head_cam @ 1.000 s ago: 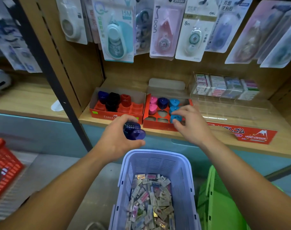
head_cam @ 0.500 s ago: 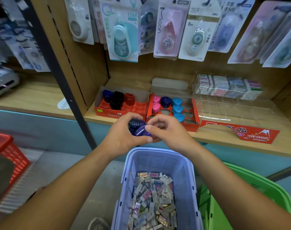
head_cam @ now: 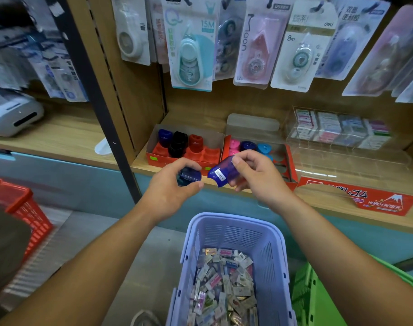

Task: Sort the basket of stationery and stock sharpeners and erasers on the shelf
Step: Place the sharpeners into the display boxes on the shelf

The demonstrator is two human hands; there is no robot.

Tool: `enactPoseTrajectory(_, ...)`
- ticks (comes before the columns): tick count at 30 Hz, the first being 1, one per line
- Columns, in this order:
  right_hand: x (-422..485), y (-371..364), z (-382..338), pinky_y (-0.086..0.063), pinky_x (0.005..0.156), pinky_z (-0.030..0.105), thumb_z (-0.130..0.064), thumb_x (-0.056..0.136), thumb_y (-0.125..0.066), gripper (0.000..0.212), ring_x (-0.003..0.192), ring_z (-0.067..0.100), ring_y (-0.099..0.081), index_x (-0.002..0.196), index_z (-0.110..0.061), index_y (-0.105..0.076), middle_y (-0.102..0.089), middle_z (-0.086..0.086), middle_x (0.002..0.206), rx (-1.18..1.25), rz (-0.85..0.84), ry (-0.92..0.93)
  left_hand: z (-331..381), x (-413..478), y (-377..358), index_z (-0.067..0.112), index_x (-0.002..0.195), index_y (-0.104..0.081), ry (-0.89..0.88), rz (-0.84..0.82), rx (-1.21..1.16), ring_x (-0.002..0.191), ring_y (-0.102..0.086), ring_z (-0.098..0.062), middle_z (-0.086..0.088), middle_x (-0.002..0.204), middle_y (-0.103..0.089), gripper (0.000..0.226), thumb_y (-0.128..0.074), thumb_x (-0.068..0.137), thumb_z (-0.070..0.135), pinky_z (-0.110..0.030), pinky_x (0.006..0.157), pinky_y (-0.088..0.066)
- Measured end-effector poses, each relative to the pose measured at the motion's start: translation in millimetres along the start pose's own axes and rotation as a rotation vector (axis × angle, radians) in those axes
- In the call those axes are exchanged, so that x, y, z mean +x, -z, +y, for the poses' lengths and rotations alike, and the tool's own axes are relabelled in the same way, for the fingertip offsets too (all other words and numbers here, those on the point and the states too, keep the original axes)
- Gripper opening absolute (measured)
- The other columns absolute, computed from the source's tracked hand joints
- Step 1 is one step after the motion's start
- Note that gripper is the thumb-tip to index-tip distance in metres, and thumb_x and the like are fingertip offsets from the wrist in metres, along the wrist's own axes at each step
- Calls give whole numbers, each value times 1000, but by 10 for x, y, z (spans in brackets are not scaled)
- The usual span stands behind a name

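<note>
While you faced the wooden shelf [head_cam: 365, 222], your left hand [head_cam: 167, 187] curled its fingers round a dark blue plastic sharpener [head_cam: 189, 178], and your right hand [head_cam: 259, 177] pinched a translucent violet-blue sharpener with a white barcode sticker [head_cam: 220, 173] just right of it, the two apart. Both hung before the left red cardboard tray of dark sharpeners [head_cam: 151, 157] and the right red cardboard tray of pink and blue ones [head_cam: 292, 170]. Nearer you, a lilac slatted plastic basket [head_cam: 274, 241] held wrapped erasers [head_cam: 224, 278]

- left hand [head_cam: 170, 188] raised, fingers curled round a dark blue sharpener [head_cam: 189, 177]
- right hand [head_cam: 261, 178] beside it, thumb and fingertips pinching a purple sharpener [head_cam: 220, 173]
- both forearms bare, outstretched
</note>
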State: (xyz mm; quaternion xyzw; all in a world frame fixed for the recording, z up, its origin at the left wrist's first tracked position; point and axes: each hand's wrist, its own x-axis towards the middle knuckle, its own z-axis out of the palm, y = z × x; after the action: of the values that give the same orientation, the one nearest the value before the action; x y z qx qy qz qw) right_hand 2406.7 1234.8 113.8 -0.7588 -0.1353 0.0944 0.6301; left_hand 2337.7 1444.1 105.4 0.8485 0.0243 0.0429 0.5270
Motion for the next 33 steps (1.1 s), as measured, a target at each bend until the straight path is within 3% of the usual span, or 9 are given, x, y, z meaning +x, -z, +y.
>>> enactPoseTrajectory(4, 154, -112, -78, -58, 56, 28, -10, 106, -48, 19, 64, 23, -68, 115, -13, -64, -72, 11, 85, 78, -41, -5, -65, 20, 144, 36, 109, -63, 16, 57, 45, 106, -58, -7, 15, 112, -59, 30, -77, 87, 23, -20, 76, -50)
enactPoseTrajectory(7, 243, -274, -102, -61, 64, 29, -8, 106, -44, 22, 74, 30, -75, 109, -15, -64, -76, 11, 89, 165, -87, -63, -79, 38, 207, 33, 111, -63, 57, 87, -35, 106, -58, -7, 16, 114, -58, 27, -76, 87, 31, -16, 67, -51)
enactPoseTrajectory(10, 272, -464, -51, -61, 63, 30, 1, 104, -38, 28, 74, 31, -74, 106, -16, -61, -73, 19, 97, 235, -136, -103, -95, 64, 220, 29, 107, -65, 65, 124, -87, 91, -62, -8, 15, 107, -61, 22, -75, 88, 35, -11, 57, -47)
enactPoseTrajectory(13, 261, -542, 15, -61, 63, 31, 5, 102, -36, 38, 73, 30, -73, 111, -21, -62, -71, 21, 102, 228, -196, -90, -125, 97, 234, 33, 102, -64, 83, 161, -66, 89, -62, -10, 15, 105, -61, 13, -70, 91, 36, -13, 58, -46)
enactPoseTrajectory(16, 257, -560, 72, -61, 70, 35, 1, 101, -51, 24, 76, 30, -72, 114, -15, -62, -70, 16, 109, 227, -240, -66, -148, 103, 245, 33, 103, -64, 98, 160, -47, 92, -62, -11, 17, 104, -60, 12, -69, 93, 36, -10, 56, -44)
enactPoseTrajectory(21, 275, -599, 65, -60, 65, 30, -2, 94, -66, 18, 73, 27, -73, 106, -4, -52, -74, 16, 87, 133, -268, -87, -162, 96, 210, 33, 101, -65, 43, 106, 32, 97, -60, -10, 11, 107, -64, 13, -72, 92, 29, -20, 74, -47)
enactPoseTrajectory(26, 303, -608, 42, -43, 59, 24, -8, 92, -68, 14, 65, 11, -54, 104, -11, -61, -66, -10, 66, -74, -318, -64, -134, 84, 197, 36, 102, -65, 22, 71, 77, 100, -60, -9, 12, 107, -64, 14, -71, 92, 28, -24, 82, -52)
enactPoseTrajectory(30, 329, -643, 41, -32, 49, 24, -25, 104, -49, 20, 58, 14, -42, 107, -12, -65, -54, 2, 81, -31, -286, -118, -136, 102, 278, 35, 103, -66, 13, 116, 104, 99, -60, -7, 12, 105, -64, 12, -70, 93, 30, -23, 82, -51)
enactPoseTrajectory(33, 384, -670, -16, -28, 47, 22, -10, 101, -35, 27, 53, 14, -40, 99, -10, -62, -52, 7, 80, 10, -226, -143, -134, 116, 409, 37, 102, -65, 37, 165, 163, 100, -59, -9, 11, 107, -63, 12, -70, 93, 31, -27, 85, -51)
